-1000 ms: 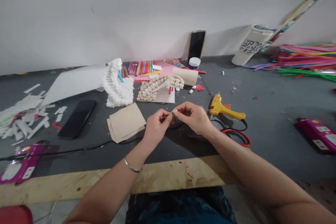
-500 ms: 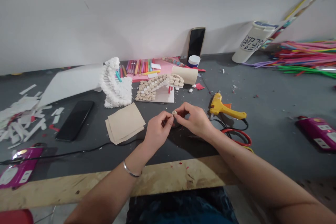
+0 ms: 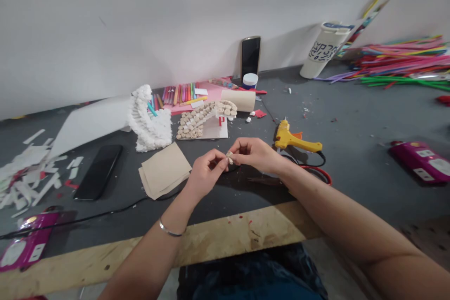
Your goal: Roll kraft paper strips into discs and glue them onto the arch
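A small beige paper roll [image 3: 229,157] is pinched between the fingertips of my left hand [image 3: 207,171] and my right hand [image 3: 253,154]. Both hands are closed and meet over the dark table. Just beyond them stands a small model [image 3: 197,122] covered with beige paper coils, on a white base with red posts. To the left lies a stack of beige paper squares [image 3: 165,168]. A yellow hot glue gun [image 3: 297,139] rests beside my right hand, its cord looping under my forearm.
A white textured model [image 3: 149,124] and a black phone [image 3: 99,172] are on the left, near white paper scraps [image 3: 31,168]. Behind are markers [image 3: 180,94], a cardboard tube [image 3: 239,100], a propped phone [image 3: 251,57] and a tumbler [image 3: 323,51]. Purple boxes [image 3: 422,161] sit at both sides.
The view has shifted slightly. The paper roll has turned between my fingertips and more of it shows, with a loose end hanging down. Both hands stay together.
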